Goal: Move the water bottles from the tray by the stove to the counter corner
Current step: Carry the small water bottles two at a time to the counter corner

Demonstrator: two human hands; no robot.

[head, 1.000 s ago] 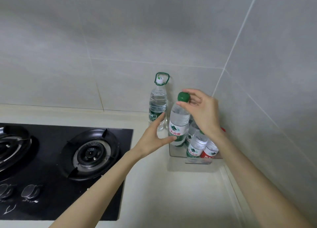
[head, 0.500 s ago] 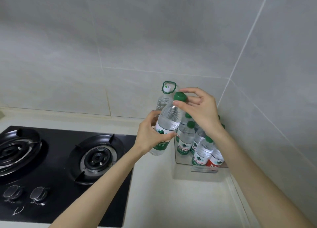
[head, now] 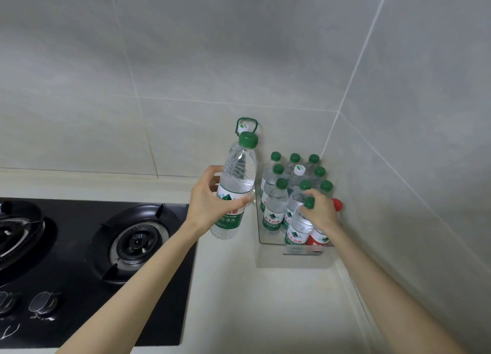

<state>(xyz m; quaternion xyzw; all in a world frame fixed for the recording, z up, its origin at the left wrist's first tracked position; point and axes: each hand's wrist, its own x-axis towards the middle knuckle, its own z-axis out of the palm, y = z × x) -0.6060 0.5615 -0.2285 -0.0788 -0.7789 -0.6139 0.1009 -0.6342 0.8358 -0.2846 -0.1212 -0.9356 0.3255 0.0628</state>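
Green-capped and clear, the water bottle (head: 233, 191) tilts in my left hand (head: 210, 202), fingers wrapped round its label, above the tabletop (head: 252, 300) between stove (head: 132, 242) and clear tray (head: 303, 251). My right hand (head: 321, 212) pinches the cap of a front bottle (head: 299, 226) standing in the tray. Lifted by the cap, it could slip or topple its packed neighbours. Tray labels read 农夫山泉; mine shows 纯净水 and "KING WATER".

Back wall (head: 212, 47) and side wall (head: 430, 93) are faced in large pale grey tiles and joined at a corner. A cream counter (head: 252, 305) is run beneath. A black stove (head: 87, 295) is set in; burner (head: 136, 243), knobs (head: 39, 304) noted.
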